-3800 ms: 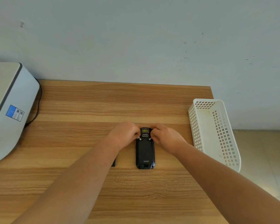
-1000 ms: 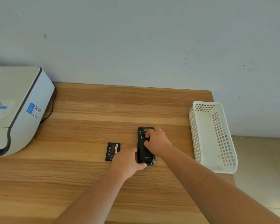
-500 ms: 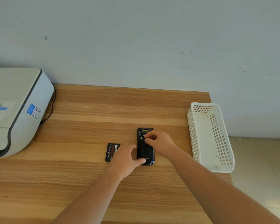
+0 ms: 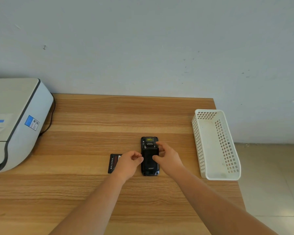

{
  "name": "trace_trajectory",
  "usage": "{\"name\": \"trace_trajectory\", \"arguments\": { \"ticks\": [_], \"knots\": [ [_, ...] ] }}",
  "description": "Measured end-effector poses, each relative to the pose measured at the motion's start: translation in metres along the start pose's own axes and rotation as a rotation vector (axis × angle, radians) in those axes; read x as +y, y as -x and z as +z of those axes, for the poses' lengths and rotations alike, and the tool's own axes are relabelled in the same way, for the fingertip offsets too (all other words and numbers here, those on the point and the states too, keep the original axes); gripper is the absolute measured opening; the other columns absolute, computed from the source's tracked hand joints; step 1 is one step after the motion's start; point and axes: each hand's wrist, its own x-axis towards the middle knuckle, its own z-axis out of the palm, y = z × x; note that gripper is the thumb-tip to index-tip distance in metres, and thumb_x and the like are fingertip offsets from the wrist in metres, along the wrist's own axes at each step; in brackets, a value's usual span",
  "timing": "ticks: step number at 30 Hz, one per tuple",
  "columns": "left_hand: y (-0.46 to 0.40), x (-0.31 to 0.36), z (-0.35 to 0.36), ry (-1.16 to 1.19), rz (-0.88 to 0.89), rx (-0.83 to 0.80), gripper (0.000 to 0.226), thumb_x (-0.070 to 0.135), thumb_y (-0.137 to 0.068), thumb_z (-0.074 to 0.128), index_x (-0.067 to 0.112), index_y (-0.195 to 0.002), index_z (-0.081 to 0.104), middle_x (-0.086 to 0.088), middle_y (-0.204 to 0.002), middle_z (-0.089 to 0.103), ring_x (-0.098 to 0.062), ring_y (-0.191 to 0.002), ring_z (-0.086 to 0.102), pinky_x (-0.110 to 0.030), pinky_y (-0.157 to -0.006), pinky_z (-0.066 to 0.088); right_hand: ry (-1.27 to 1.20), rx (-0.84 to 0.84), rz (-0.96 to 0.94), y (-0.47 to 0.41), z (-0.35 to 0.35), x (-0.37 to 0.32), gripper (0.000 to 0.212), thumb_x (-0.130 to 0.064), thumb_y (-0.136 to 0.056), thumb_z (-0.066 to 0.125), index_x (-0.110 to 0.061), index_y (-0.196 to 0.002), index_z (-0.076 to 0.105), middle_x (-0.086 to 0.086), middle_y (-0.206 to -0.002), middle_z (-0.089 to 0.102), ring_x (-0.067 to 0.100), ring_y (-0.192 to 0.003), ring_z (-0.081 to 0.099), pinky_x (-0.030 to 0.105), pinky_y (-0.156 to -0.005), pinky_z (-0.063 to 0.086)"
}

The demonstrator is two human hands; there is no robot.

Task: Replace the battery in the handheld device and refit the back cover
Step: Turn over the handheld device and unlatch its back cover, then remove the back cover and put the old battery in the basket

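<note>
A black handheld device [image 4: 149, 141] lies face down in the middle of the wooden table [image 4: 95, 116], its scanner window at the far end. Its black back cover [image 4: 149, 164] sits over the lower body and looks slightly raised at its far edge. My right hand [image 4: 167, 157] grips the cover's right side with thumb on top and fingers at the far corner. My left hand [image 4: 128, 162] touches the cover's left edge with thumb and fingertips. A loose black battery [image 4: 113, 162] with a white label lies flat left of the device, partly hidden under my left hand.
A large white and grey printer [image 4: 14, 122] with a black cable stands at the table's left. A white perforated plastic basket [image 4: 215, 146] sits at the right edge, holding nothing I can see. A pale wall runs behind; tiled floor shows to the right.
My left hand moved from the device's lower left corner up to the cover's left edge. My right hand slid down from the top latches onto the cover's right side.
</note>
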Motion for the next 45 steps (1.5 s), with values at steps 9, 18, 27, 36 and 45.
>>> {"name": "trace_trajectory", "arguments": {
  "ticks": [9,18,27,36,45],
  "knots": [
    [0.005,0.006,-0.002,0.006,0.004,-0.024,0.019,0.031,-0.1,0.051,0.023,-0.103,0.068,0.006,-0.093,0.068,-0.01,-0.088,0.062,-0.027,-0.074,0.045,0.247,0.135,-0.058,0.029,0.045,0.008,0.095,-0.036,-0.086,0.065,-0.031,-0.152,-0.003,-0.001,-0.134,0.036,0.017,-0.122,0.038,0.032,-0.101,0.043],
    [0.006,0.007,-0.01,-0.198,0.06,-0.005,0.031,0.04,-0.101,0.045,0.023,-0.116,0.065,0.008,-0.109,0.066,-0.008,-0.096,0.058,-0.025,-0.08,0.043,0.453,0.234,-0.011,0.021,0.066,-0.005,0.086,-0.052,-0.087,0.055,-0.027,-0.152,0.004,0.007,-0.132,0.037,0.025,-0.12,0.041,0.04,-0.096,0.044],
    [0.011,0.007,-0.036,-0.812,0.291,0.184,0.039,0.051,-0.097,0.04,0.023,-0.108,0.064,0.008,-0.102,0.063,-0.012,-0.093,0.053,-0.036,-0.088,0.048,0.544,0.232,0.026,0.012,0.065,-0.01,0.082,-0.044,-0.084,0.058,-0.024,-0.149,0.012,0.006,-0.133,0.037,0.025,-0.12,0.041,0.04,-0.095,0.042],
    [0.011,-0.002,-0.04,-0.876,0.279,0.188,0.043,0.057,-0.094,0.041,0.024,-0.105,0.067,0.009,-0.096,0.061,-0.013,-0.093,0.055,-0.036,-0.09,0.048,0.43,0.309,-0.021,0.009,0.044,-0.018,0.084,-0.045,-0.082,0.059,-0.023,-0.149,0.014,0.007,-0.13,0.039,0.024,-0.114,0.043,0.036,-0.094,0.047],
    [0.011,0.009,-0.029,-0.912,0.318,0.112,0.041,0.056,-0.096,0.039,0.025,-0.109,0.062,0.009,-0.1,0.06,-0.01,-0.093,0.054,-0.033,-0.092,0.05,0.516,0.285,0.094,0.015,-0.01,0.014,0.082,-0.047,-0.08,0.059,-0.024,-0.148,0.018,0.009,-0.132,0.04,0.026,-0.115,0.043,0.037,-0.091,0.047]
  ]
}}
